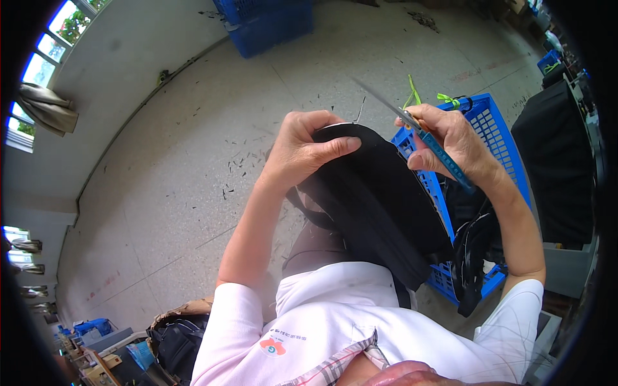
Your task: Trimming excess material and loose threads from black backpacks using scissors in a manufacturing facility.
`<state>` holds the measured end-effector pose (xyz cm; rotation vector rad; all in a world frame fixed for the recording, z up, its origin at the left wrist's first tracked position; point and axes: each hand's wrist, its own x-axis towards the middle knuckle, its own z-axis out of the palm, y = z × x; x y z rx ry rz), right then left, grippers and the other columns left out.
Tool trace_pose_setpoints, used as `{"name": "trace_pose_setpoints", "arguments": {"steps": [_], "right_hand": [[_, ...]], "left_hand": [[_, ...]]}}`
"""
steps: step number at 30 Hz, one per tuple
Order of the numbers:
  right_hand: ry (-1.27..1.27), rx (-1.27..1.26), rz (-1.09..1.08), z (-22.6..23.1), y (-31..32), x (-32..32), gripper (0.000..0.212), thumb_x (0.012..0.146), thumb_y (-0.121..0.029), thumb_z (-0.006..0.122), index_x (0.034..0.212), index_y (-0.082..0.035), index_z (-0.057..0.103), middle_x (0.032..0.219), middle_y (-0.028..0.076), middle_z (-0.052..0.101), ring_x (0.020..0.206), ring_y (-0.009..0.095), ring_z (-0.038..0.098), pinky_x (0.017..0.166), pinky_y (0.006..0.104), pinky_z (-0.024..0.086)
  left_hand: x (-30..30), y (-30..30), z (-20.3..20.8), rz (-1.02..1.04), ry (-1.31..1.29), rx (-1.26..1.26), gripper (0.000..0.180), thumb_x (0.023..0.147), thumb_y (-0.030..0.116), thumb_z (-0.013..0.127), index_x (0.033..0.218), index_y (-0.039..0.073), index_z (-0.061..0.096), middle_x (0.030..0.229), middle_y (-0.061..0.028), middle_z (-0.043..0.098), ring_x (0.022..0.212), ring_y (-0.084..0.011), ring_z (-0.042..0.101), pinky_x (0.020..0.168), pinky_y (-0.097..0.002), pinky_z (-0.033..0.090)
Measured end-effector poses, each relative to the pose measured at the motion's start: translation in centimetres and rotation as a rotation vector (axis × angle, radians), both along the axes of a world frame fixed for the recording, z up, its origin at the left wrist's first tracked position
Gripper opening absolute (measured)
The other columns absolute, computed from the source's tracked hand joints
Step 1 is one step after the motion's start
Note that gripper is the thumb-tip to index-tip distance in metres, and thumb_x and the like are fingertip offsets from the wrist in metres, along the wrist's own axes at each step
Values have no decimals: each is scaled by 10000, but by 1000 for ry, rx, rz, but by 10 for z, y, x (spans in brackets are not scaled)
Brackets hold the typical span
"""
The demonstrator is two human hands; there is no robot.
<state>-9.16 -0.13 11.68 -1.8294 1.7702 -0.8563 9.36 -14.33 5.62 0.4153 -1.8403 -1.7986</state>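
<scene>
My left hand pinches the upper edge of a black fabric piece, thumb on top and fingers behind. The fabric hangs down across my lap, with a stitched curved edge and straps or folds below. A loose pale thread sticks up from its top edge. My right hand grips a blue-handled knife, its long thin blade pointing up and left, past the fabric's edge. Something small and metallic shows between those fingers, too small to make out.
A blue plastic basket with black fabric items stands at my right, green ties on its rim. Farther off is a blue crate. Dark scraps litter the floor. A bag of black goods sits at my lower left, and a dark-covered surface at far right.
</scene>
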Motion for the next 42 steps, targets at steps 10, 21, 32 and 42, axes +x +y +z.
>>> {"name": "trace_pose_setpoints", "arguments": {"steps": [10,21,32,42], "right_hand": [[-667,-170,-339,-42,-1,5,414,625,-112,670,1015,-13,575,704,-57,422,626,28,381,624,150,298],[-1252,-512,-192,-51,10,12,380,677,-79,624,1037,24,558,899,102,621,761,202,623,700,298,522],[-813,-256,-387,-120,88,10,333,689,-77,696,986,9,575,868,22,595,764,107,564,677,223,452],[96,3,-359,-26,94,-7,793,626,-633,624,1068,10,482,757,44,465,618,120,415,525,243,360]], "left_hand": [[57,-29,-107,691,-80,123,593,787,374,593,1245,53,394,1127,-78,535,1075,-189,456,910,-311,333],[-33,-42,-87,101,406,412,633,801,429,583,1220,-13,412,1120,-90,507,1010,-155,475,871,-281,370],[30,-78,31,95,-48,-170,345,646,223,671,855,-48,628,756,-43,604,710,-121,545,662,-243,428],[2,-31,-20,-378,-423,-238,420,612,270,680,898,-34,634,709,-96,601,680,-159,543,643,-269,423]]}}
